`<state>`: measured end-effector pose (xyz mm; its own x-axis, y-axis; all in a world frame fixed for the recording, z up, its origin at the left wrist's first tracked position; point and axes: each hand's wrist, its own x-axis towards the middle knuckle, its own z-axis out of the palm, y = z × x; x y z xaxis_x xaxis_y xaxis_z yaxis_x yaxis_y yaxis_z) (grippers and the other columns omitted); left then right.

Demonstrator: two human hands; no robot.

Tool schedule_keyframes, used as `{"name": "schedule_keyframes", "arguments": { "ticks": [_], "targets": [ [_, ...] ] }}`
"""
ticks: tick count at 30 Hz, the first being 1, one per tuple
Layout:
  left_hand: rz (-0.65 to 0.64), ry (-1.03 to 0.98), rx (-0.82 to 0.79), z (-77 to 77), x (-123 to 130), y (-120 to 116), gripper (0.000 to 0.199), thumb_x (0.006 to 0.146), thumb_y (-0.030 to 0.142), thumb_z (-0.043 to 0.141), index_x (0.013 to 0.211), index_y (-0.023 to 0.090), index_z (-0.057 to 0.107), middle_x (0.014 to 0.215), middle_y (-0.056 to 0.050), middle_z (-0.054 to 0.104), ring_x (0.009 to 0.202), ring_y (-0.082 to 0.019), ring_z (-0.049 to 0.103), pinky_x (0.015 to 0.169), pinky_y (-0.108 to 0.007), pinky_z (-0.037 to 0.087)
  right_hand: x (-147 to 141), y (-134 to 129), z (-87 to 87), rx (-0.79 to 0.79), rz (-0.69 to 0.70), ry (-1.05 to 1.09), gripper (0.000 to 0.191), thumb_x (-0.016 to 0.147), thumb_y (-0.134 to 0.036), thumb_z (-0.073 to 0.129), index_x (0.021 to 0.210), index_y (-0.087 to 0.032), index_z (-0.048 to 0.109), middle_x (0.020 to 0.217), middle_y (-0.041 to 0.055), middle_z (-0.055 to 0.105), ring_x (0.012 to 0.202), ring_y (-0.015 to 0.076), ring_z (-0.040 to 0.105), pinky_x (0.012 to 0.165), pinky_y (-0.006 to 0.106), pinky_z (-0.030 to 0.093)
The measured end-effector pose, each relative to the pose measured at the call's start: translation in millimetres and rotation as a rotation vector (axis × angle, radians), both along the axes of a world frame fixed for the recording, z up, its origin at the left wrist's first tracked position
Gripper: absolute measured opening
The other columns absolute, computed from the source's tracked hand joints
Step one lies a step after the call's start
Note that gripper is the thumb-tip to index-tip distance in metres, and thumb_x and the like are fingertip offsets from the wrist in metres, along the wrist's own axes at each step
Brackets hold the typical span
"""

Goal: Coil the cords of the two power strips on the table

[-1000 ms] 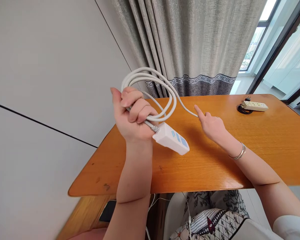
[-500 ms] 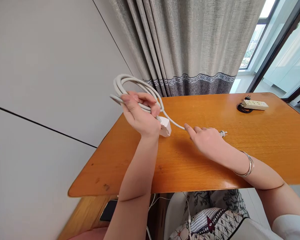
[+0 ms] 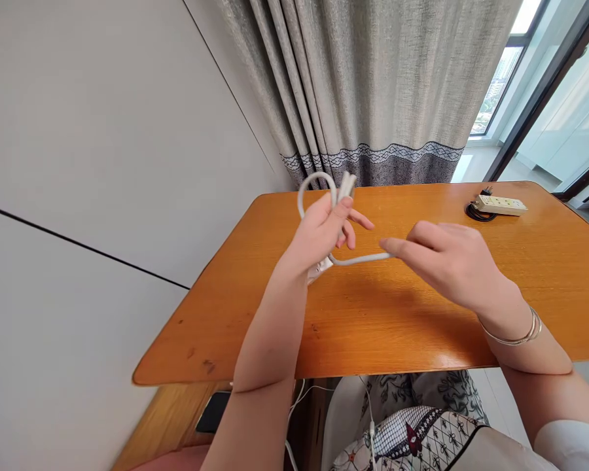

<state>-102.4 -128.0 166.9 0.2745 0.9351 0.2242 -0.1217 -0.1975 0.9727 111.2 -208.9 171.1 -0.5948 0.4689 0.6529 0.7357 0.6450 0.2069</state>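
A white power cord (image 3: 346, 186) is looped up in my left hand (image 3: 321, 226), whose thumb presses on the bundled coils while some fingers stick out to the right. One loop stands above the wrist side of that hand. Below it hangs a white power strip or adapter block (image 3: 319, 269), mostly hidden behind my left hand and wrist. From there a length of the cord runs right to my right hand (image 3: 446, 258), which pinches it between thumb and forefinger over the table. The plug end is hidden behind my right hand.
The wooden table (image 3: 255, 294) spans the view. At its far right lies a cream power strip (image 3: 500, 205) with a coiled black cord (image 3: 478, 213). A grey curtain (image 3: 387, 85) hangs behind, and a pale wall (image 3: 103, 131) borders the left. A dark phone-like slab (image 3: 213, 412) lies below the table.
My left hand has turned and moved right, so the coils now show end-on and bunched. My right hand has shifted right and its wrist has rotated; the plug no longer shows.
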Motion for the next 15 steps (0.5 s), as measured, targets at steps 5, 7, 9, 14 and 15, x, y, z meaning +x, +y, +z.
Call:
{"name": "schedule_keyframes", "arguments": {
  "ticks": [5, 7, 9, 14, 15],
  "targets": [
    [-0.581, 0.128, -0.046, 0.4, 9.6, -21.1, 0.061, 0.077, 0.078, 0.065, 0.085, 0.018, 0.053, 0.070, -0.008, 0.075, 0.039, -0.011, 0.056, 0.034, -0.021, 0.033, 16.6, 29.9, -2.9, 0.012, -0.058, 0.274, 0.031, 0.104, -0.030, 0.048, 0.124, -0.031, 0.071, 0.085, 0.0021, 0.058, 0.067, 0.0115, 0.048, 0.060, 0.025, 0.038],
    [-0.779, 0.130, -0.089, -0.9, 12.4, -24.2, 0.064, 0.073, 0.080, 0.067, 0.080, 0.020, 0.048, 0.069, -0.009, 0.075, 0.035, -0.009, 0.051, 0.032, -0.021, 0.031, 21.2, 42.9, -5.6, -0.086, -0.045, 0.338, 0.033, 0.103, -0.037, 0.050, 0.128, -0.029, 0.071, 0.092, 0.0039, 0.059, 0.074, 0.0133, 0.053, 0.065, 0.026, 0.044],
    [-0.889, 0.090, -0.150, -3.3, 14.7, -25.3, 0.063, 0.072, 0.078, 0.071, 0.074, 0.021, 0.042, 0.061, -0.007, 0.072, 0.029, -0.006, 0.041, 0.030, -0.020, 0.026, 23.2, 54.5, -9.6, -0.217, 0.028, 0.402, 0.038, 0.101, -0.044, 0.051, 0.129, -0.026, 0.070, 0.097, 0.0054, 0.061, 0.080, 0.0154, 0.057, 0.073, 0.029, 0.049],
    [-0.896, -0.096, -0.219, -15.6, 14.9, -20.7, 0.058, 0.079, 0.072, 0.068, 0.071, 0.022, 0.040, 0.040, 0.005, 0.052, 0.022, -0.003, 0.021, 0.026, -0.018, 0.015, 15.7, 68.7, -21.5, -0.720, 0.371, 0.686, 0.061, 0.100, -0.065, 0.039, 0.132, -0.020, 0.065, 0.110, 0.0097, 0.069, 0.100, 0.0191, 0.065, 0.088, 0.035, 0.055],
    [-0.873, -0.143, -0.225, -18.2, 13.7, -18.2, 0.057, 0.080, 0.072, 0.067, 0.071, 0.023, 0.040, 0.037, 0.006, 0.048, 0.021, -0.004, 0.020, 0.026, -0.018, 0.016, 12.9, 69.2, -23.7, -0.841, 0.435, 0.744, 0.066, 0.100, -0.069, 0.033, 0.133, -0.020, 0.063, 0.114, 0.0109, 0.070, 0.103, 0.0196, 0.066, 0.089, 0.036, 0.056]
  ]
}}
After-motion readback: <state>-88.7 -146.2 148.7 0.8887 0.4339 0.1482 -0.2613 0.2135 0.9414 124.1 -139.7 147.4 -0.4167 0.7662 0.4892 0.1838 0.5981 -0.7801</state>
